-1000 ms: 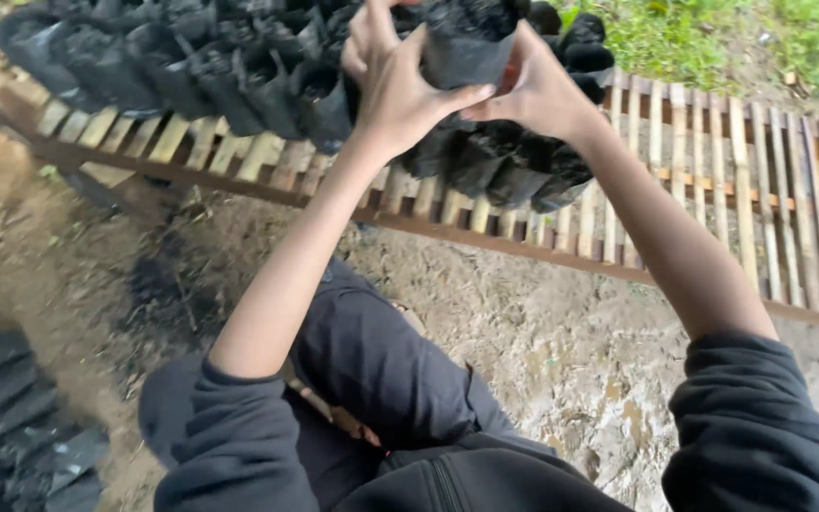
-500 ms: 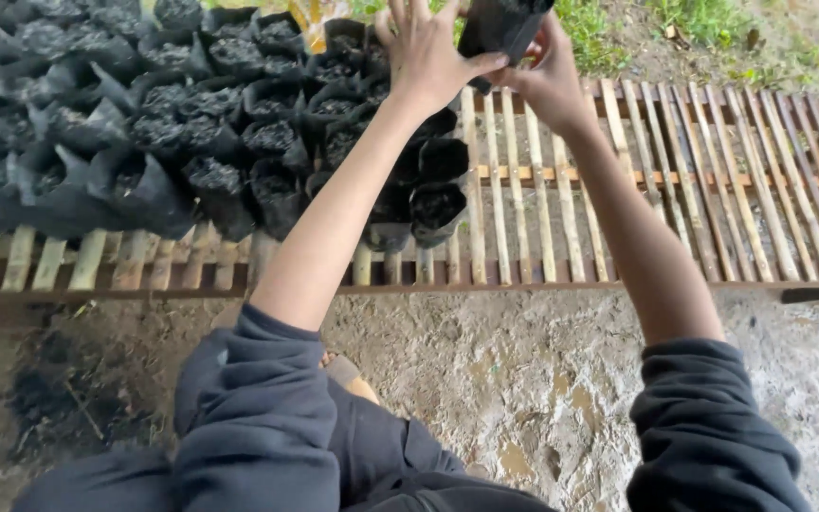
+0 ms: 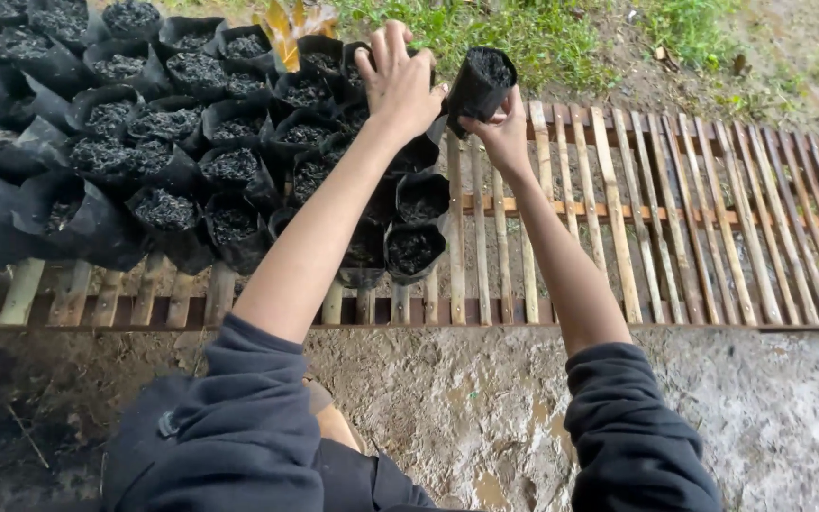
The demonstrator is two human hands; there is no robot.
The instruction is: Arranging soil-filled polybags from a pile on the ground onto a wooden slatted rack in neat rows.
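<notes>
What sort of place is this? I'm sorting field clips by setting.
Probably an outdoor plant nursery. Rows of black soil-filled grow bags stand on a slatted bamboo rack over muddy ground, with grass beyond. The right hand holds another filled bag.

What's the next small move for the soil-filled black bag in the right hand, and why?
Probably lower the soil-filled black plastic bag onto the bare wooden slat rack beside the last row. The right hand holds it tilted above the slats, while the left hand rests on the packed cluster of filled black bags, at its right edge.
</notes>
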